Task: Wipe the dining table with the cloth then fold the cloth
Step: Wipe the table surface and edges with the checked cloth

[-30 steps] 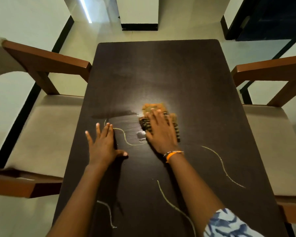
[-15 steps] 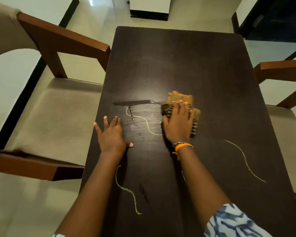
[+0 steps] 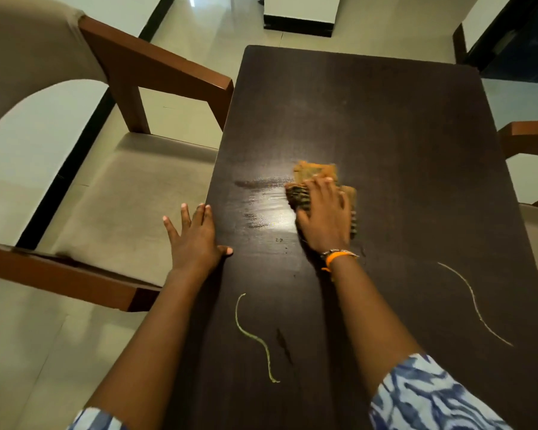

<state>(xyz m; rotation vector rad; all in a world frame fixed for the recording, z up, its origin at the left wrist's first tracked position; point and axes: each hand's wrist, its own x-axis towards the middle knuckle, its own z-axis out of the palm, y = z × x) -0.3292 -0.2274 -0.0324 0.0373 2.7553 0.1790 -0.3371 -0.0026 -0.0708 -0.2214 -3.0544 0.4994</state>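
Observation:
A dark brown dining table [image 3: 385, 119] fills the middle of the view. An orange and brown striped cloth [image 3: 316, 173] lies bunched on it near the centre. My right hand [image 3: 323, 215] presses flat on the cloth, fingers spread over it. My left hand [image 3: 196, 240] lies flat with straight fingers at the table's left edge, thumb on the tabletop. A wet shiny streak [image 3: 261, 200] runs left of the cloth. Two pale squiggly lines mark the table: a greenish line [image 3: 255, 336] near me and a whitish line [image 3: 475, 308] at the right.
A wooden armchair with a beige seat [image 3: 131, 193] stands close against the table's left side. Another chair's wooden arm [image 3: 528, 135] shows at the right edge. Pale tiled floor [image 3: 215, 32] lies beyond the table's far end.
The squiggly line between my hands has been wiped away, leaving a wet sheen. My right hand stays on the cloth. My left hand now sits at the table's left edge as the view shifted.

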